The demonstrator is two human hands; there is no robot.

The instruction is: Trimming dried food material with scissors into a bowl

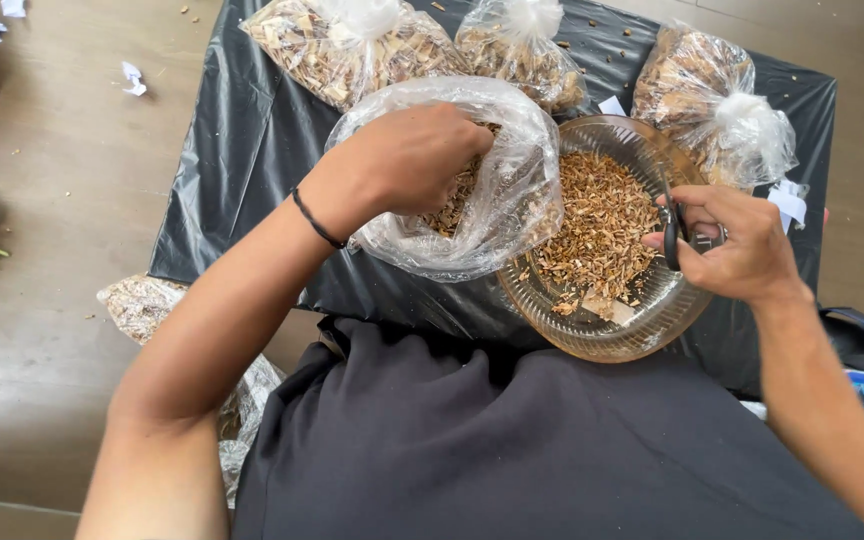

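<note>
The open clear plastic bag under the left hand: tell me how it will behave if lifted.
The open plastic bag probably flops: its thin film is crumpled around the left hand. Likely light, holding dry chips. With its mouth untied, contents may spill if tipped.

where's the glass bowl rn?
In the head view, the glass bowl sits right of centre on the black plastic sheet, against the open clear bag on its left, under the right hand holding scissors.

Wooden floor (52, 330) carries black plastic sheet (242, 170); on it, glass bowl (642, 325) and tied bags (722, 100).
</note>
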